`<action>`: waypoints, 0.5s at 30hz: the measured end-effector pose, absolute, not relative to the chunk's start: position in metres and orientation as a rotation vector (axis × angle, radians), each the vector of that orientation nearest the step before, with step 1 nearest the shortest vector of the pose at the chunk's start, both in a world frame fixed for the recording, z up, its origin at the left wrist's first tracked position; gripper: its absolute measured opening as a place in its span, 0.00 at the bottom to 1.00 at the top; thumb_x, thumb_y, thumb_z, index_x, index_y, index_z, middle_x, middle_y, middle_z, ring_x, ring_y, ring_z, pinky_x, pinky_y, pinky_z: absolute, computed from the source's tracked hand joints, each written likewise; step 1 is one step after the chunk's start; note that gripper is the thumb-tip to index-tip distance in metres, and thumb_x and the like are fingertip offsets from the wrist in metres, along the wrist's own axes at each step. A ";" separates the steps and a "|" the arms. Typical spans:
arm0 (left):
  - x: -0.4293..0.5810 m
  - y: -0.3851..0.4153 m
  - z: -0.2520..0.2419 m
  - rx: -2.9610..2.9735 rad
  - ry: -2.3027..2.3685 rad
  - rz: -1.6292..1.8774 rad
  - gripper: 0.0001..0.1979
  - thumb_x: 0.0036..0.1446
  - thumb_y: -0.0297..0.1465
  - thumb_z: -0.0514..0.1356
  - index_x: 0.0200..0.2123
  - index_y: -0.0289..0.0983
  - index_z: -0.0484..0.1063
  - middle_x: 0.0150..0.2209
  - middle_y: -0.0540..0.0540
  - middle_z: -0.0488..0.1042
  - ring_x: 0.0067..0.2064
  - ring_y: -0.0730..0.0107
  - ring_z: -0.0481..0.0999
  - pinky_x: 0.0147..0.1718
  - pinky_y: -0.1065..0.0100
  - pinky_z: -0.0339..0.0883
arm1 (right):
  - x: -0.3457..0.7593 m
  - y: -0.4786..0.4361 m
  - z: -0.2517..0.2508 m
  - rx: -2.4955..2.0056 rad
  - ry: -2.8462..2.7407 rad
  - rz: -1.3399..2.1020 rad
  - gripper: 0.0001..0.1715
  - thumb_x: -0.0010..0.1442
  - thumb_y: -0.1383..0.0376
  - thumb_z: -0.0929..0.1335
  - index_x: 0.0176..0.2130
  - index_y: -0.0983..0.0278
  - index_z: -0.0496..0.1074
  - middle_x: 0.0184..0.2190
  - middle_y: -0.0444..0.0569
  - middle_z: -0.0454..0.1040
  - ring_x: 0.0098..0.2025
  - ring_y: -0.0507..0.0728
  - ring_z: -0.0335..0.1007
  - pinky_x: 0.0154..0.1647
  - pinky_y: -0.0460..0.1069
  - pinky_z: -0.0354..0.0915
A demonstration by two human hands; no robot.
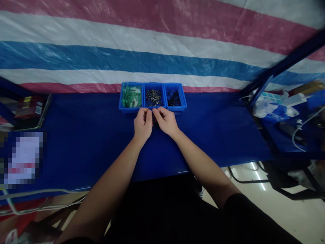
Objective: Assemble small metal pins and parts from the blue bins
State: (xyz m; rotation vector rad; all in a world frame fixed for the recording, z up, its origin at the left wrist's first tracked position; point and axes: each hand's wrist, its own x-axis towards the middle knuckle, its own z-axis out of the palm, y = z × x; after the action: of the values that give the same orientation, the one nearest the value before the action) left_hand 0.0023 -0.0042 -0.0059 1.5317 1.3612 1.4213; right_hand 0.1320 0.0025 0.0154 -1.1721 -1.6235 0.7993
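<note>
Right, both our hands meet just in front of the middle bin, the landmark for everything else. Our left hand has fingers curled, tips pinched toward the other hand; our right hand is curled the same way, fingertips touching or nearly touching the left ones. Something small sits between the fingertips, too tiny to tell what, so we cannot tell what either hand grips. The middle bin holds small metal pins, loose, piled. Left of it, touching, a bin with green parts. Right of it, touching, a bin with black parts. All three rest on the blue table, against the striped tarp behind the middle bin.
</note>
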 end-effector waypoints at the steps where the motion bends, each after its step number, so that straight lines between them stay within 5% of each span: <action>1: 0.002 -0.004 -0.006 1.530 1.348 1.426 0.16 0.67 0.46 0.52 0.35 0.40 0.66 0.19 0.55 0.65 0.20 0.76 0.67 0.24 0.71 0.62 | 0.132 0.003 0.015 -1.175 -1.626 0.801 0.26 0.67 0.46 0.62 0.27 0.61 0.67 0.22 0.42 0.67 0.25 0.50 0.60 0.28 0.48 0.58; 15: 0.003 -0.003 -0.010 1.456 1.240 1.438 0.15 0.66 0.46 0.53 0.45 0.42 0.63 0.21 0.56 0.65 0.19 0.77 0.67 0.21 0.73 0.62 | 0.130 0.005 0.008 -1.096 -1.567 0.844 0.16 0.66 0.52 0.64 0.38 0.62 0.69 0.29 0.43 0.72 0.30 0.50 0.68 0.33 0.47 0.65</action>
State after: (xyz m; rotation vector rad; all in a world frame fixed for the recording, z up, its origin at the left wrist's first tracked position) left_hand 0.0029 -0.0031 -0.0097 1.4557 1.2403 1.4382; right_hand 0.1302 0.0054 0.0084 -1.0959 -1.5671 0.8437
